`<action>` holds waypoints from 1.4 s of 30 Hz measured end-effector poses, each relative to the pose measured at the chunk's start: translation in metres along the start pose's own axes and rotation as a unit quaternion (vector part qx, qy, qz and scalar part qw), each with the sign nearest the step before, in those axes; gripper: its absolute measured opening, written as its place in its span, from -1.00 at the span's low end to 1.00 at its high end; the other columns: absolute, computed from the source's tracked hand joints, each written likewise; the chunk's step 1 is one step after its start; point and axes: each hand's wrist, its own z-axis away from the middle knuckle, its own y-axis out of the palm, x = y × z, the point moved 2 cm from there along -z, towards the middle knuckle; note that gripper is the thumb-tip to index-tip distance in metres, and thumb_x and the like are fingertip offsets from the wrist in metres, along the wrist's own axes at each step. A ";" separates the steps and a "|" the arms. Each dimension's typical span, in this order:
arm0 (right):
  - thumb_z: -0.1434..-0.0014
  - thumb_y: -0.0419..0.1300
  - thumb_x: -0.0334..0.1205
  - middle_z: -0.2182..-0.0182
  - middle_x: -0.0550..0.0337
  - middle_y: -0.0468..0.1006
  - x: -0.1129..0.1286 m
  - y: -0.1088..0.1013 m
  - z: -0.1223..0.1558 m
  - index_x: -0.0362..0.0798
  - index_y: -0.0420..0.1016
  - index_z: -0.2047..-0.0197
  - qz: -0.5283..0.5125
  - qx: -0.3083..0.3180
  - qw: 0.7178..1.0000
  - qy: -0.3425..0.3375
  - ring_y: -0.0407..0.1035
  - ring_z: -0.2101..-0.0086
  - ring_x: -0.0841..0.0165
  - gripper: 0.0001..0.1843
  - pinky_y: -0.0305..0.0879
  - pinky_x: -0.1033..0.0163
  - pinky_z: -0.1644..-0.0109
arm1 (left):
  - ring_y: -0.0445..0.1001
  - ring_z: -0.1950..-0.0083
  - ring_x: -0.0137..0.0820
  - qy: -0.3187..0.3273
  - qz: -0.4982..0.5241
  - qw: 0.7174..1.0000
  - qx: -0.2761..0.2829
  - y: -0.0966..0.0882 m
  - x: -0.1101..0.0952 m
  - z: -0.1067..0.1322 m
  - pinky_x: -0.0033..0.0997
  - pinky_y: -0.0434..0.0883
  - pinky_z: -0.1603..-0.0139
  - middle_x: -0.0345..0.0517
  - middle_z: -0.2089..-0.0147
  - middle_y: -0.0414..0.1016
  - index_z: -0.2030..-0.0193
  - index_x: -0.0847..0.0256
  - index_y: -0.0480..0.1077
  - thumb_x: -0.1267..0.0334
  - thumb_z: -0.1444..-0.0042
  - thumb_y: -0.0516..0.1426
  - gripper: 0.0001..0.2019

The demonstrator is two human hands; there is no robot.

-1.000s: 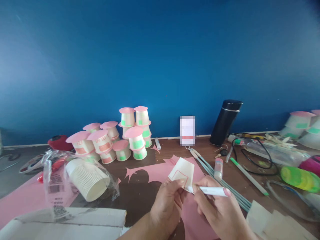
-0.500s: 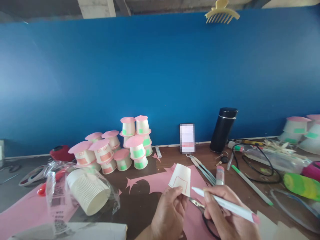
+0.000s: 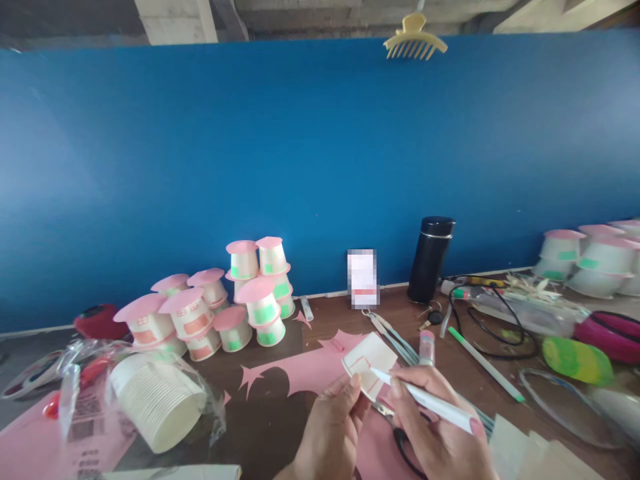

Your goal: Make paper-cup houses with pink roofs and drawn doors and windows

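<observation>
Two hands, low centre of view. Your left hand (image 3: 327,427) pinches the cup (image 3: 367,360) by its near edge, thumb on top, with the cup tilted over the pink sheet (image 3: 310,373). Your right hand (image 3: 435,433) is closed round a pen (image 3: 425,400), its tip touching the cup's side by a pink outline. Step, as judged: marking the cup. The next stroke calls for a steady pinch and light pressure. The cup sits between your fingertips, just beyond the scissors (image 3: 400,440).

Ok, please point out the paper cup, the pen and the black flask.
paper cup (image 3: 367,350): head view, on its side wall.
pen (image 3: 443,411): head view, middle of the white barrel.
black flask (image 3: 430,263): head view, middle of its body.
</observation>
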 end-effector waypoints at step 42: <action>-0.29 0.04 -0.18 0.50 0.22 0.49 -0.006 0.005 -0.001 0.00 0.38 0.33 0.115 0.068 0.989 -0.062 0.46 0.49 0.38 -0.82 0.36 0.39 0.45 | 0.44 0.35 -0.43 0.002 -0.104 0.994 -0.021 -0.009 0.007 -0.004 -0.45 0.42 0.19 -0.08 0.46 0.47 0.44 0.35 0.55 0.10 0.18 0.38 -0.69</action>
